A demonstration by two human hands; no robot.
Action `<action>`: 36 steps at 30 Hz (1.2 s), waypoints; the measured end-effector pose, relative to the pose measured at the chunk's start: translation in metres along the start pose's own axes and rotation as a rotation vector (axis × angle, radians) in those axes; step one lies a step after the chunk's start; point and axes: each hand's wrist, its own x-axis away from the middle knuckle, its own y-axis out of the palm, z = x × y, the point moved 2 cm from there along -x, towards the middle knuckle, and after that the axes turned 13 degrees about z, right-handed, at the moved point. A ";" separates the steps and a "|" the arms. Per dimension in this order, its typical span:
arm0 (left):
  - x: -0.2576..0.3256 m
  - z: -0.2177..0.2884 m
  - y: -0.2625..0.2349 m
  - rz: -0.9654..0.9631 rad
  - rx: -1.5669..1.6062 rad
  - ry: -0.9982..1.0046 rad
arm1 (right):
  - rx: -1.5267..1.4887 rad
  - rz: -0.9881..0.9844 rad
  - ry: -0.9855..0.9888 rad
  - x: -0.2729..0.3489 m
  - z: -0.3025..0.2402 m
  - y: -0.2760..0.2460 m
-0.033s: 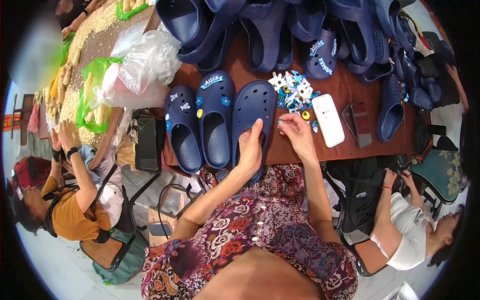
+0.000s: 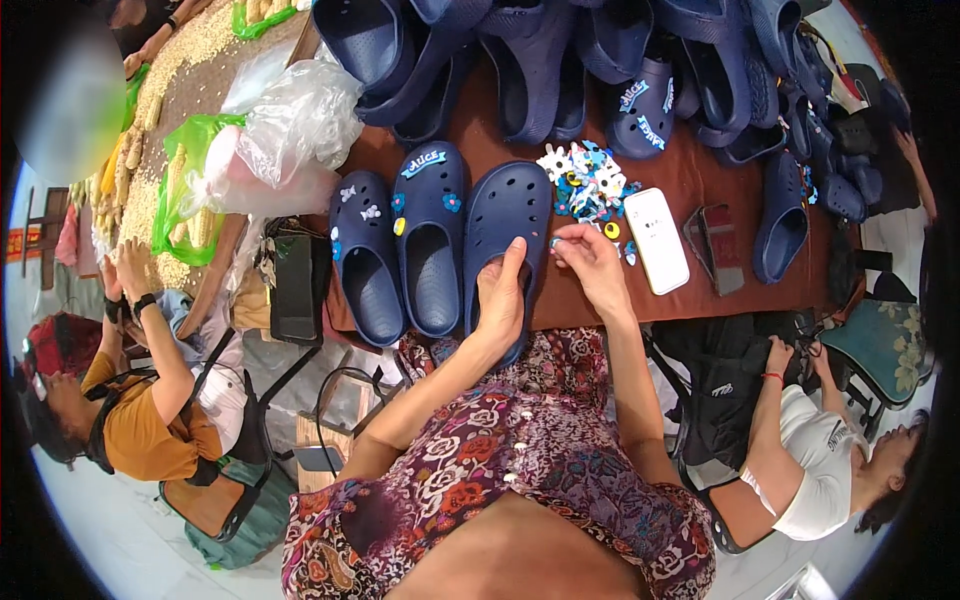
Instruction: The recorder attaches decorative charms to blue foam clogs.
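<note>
Head view: at the frame's centre, the left hand (image 2: 500, 305) grips a navy perforated clog (image 2: 508, 205), thumb on its upper. Just right of it, the right hand (image 2: 592, 265) pinches a tiny charm (image 2: 555, 242), mostly hidden by fingertips. Two decorated clogs (image 2: 428, 185) lie left of centre; a charm pile (image 2: 590, 185) sits above the right hand.

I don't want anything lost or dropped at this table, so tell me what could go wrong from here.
What looks like a tiny piece in the right hand's fingertips could slip and be hard to find. The pile of small charms lies loose close by, so that hand might scatter a few. The held clog's heel juts past the near edge of the brown table; it might tip off if the left hand loosened.
</note>
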 end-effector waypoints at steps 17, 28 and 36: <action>-0.001 -0.006 -0.007 -0.034 -0.051 0.014 | -0.017 -0.141 0.092 -0.037 0.002 0.004; 0.006 0.002 0.003 -0.052 -0.070 0.016 | 0.107 -0.282 0.183 -0.049 -0.012 0.003; -0.001 -0.009 -0.008 -0.074 -0.117 0.056 | 0.176 -0.359 0.168 -0.059 -0.015 0.005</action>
